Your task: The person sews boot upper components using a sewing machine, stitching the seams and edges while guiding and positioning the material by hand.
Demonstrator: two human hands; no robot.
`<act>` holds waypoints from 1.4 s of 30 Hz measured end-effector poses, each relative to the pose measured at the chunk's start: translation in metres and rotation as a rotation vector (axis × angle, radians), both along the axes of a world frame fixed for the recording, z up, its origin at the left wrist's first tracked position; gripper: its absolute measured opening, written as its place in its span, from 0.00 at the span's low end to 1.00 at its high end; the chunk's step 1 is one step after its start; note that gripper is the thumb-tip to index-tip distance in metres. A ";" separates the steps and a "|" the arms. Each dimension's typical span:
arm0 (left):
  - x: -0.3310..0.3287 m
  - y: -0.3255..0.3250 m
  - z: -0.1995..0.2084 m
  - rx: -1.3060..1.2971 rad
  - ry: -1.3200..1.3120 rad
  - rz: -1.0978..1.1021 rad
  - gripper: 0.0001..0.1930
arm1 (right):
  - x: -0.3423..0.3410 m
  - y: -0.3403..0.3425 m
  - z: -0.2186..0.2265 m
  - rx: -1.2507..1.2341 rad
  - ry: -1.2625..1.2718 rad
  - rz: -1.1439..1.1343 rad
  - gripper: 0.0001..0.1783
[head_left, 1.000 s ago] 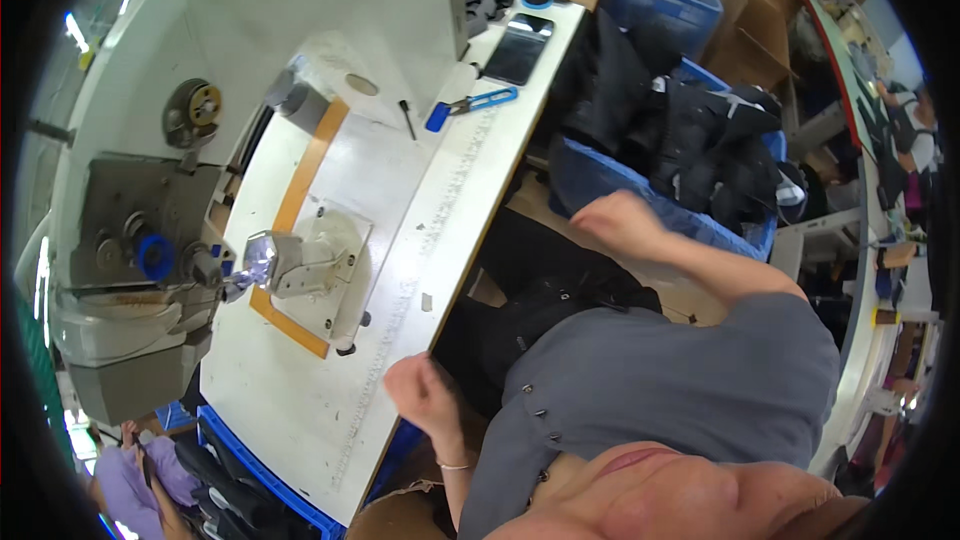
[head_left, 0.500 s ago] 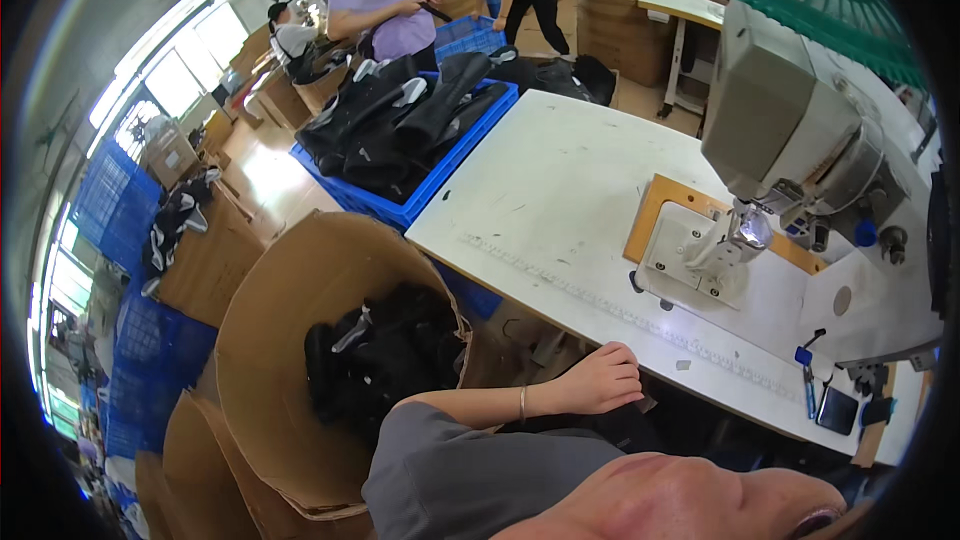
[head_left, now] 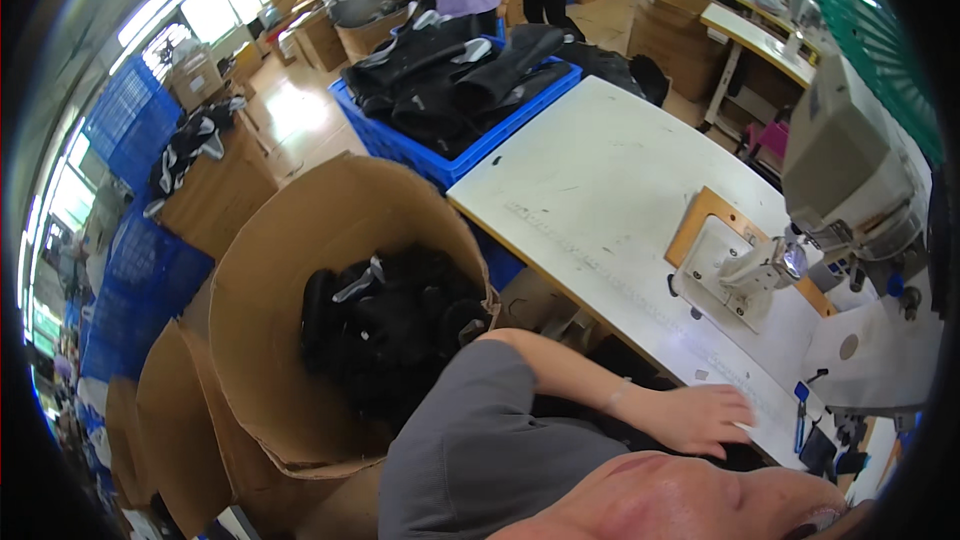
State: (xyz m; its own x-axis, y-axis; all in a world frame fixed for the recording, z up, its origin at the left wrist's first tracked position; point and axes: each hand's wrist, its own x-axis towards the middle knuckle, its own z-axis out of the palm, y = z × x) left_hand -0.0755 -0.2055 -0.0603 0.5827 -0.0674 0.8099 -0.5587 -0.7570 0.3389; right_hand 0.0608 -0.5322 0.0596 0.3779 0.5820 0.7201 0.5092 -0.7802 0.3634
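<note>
My left hand (head_left: pixel 708 418) reaches across the front edge of the white sewing table (head_left: pixel 590 175), its fingers stretched out and nothing visible in them. A short grey sleeve covers the upper arm. Beyond the hand stands an industrial sewing machine (head_left: pixel 850 155), whose metal work arm (head_left: pixel 765 265) rises from a plate set in a wooden frame (head_left: pixel 690 225). Nearest the fingers on the tabletop are a small blue-handled tool (head_left: pixel 800 418) and a dark flat object (head_left: pixel 818 450). My right hand is out of sight.
Left of me, a large round cardboard bin (head_left: pixel 270 270) contains black fabric pieces (head_left: pixel 400 320). A blue crate (head_left: pixel 500 135) piled with black pieces adjoins the table's far left corner. A green fan (head_left: pixel 880 30) hangs at upper right. Several people work in the background.
My left hand has moved right along the table edge, and its curled fingers have straightened. The view has shifted, and background people have changed position.
</note>
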 end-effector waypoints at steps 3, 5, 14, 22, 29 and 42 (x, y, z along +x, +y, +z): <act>0.019 -0.011 0.036 0.164 -0.166 0.054 0.31 | -0.016 0.077 -0.025 0.082 0.060 0.135 0.18; 0.017 -0.005 0.056 0.301 -0.224 0.183 0.37 | -0.022 0.128 -0.054 0.221 0.321 0.424 0.16; -0.062 0.063 0.041 0.348 0.155 0.509 0.25 | -0.044 0.235 -0.084 0.174 1.127 0.844 0.12; -0.058 0.074 0.010 0.253 0.048 0.554 0.22 | -0.015 0.267 -0.058 -0.027 1.130 0.953 0.13; -0.055 0.087 0.011 0.230 0.098 0.665 0.22 | 0.014 0.256 -0.045 -0.425 1.096 0.778 0.14; -0.002 0.134 0.008 0.085 0.360 0.601 0.22 | 0.089 0.268 -0.056 -0.149 1.544 0.630 0.26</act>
State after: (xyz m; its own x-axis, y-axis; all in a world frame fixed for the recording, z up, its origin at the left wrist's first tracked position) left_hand -0.0778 -0.0720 -0.0518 0.7696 0.2961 0.5657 0.1008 -0.9312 0.3503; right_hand 0.1500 -0.2640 0.0032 0.3274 0.9327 -0.1512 0.6346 -0.3356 -0.6962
